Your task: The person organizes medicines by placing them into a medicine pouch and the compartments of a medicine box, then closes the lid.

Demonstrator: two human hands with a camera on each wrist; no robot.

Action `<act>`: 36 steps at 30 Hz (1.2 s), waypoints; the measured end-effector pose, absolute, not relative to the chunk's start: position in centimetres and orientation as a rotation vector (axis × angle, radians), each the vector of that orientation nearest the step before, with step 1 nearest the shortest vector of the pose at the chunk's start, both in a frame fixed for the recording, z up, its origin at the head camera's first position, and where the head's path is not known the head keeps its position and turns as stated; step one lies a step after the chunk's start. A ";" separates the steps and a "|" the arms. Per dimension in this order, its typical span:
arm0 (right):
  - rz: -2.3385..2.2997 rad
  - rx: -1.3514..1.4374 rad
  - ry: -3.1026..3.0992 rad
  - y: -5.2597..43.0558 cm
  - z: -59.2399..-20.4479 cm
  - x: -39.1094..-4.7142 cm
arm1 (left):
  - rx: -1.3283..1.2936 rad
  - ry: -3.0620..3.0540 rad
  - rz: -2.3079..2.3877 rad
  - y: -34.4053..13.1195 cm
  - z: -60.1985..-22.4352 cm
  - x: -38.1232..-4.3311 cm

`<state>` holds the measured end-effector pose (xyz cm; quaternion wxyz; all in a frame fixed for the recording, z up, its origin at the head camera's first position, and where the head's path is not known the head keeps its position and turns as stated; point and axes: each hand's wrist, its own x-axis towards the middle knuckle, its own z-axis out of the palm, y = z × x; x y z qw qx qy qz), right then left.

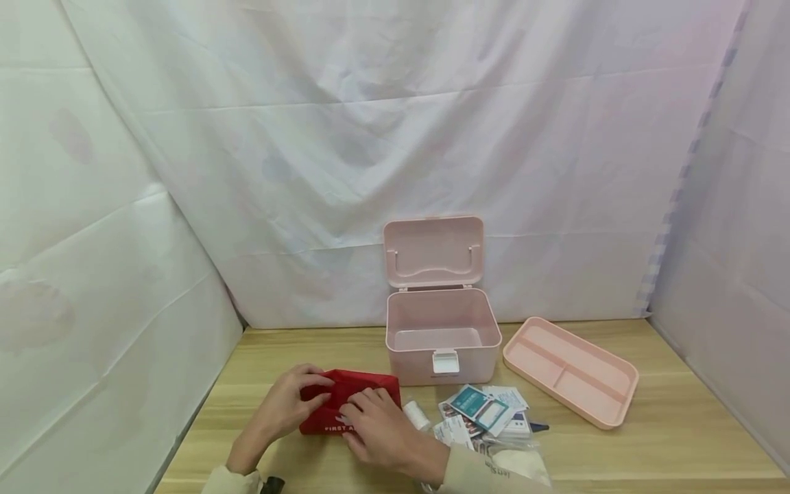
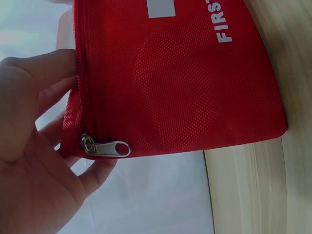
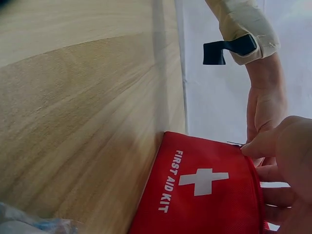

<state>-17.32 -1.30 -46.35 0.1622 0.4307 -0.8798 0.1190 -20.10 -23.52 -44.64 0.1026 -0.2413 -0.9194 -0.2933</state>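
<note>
A red fabric first aid pouch stands on the table at the front left, its white lettering facing me. My left hand holds its upper left corner, fingers around the zipped edge. Near that corner a silver zip pull hangs against the fabric in the left wrist view. My right hand reaches over the front of the pouch and grips the top edge. In the right wrist view, the right thumb lies by the zip end and the other fingers go behind the edge. The inside of the pouch is hidden.
Behind stands a pink box with its lid raised. A pink divided tray lies to its right. Packets, a white roll and clear plastic bags are heaped by my right forearm. White cloth hangs around the table.
</note>
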 end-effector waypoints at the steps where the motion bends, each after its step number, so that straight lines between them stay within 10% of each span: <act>1: 0.343 1.234 -2.513 -1.3 -46.4 -17.3 | -0.701 -2.716 -0.855 -23.4 -44.6 -20.1; 36: 0.449 1.432 -2.752 -0.7 -47.1 -17.4 | -0.588 -2.849 -0.622 -21.6 -44.7 -20.0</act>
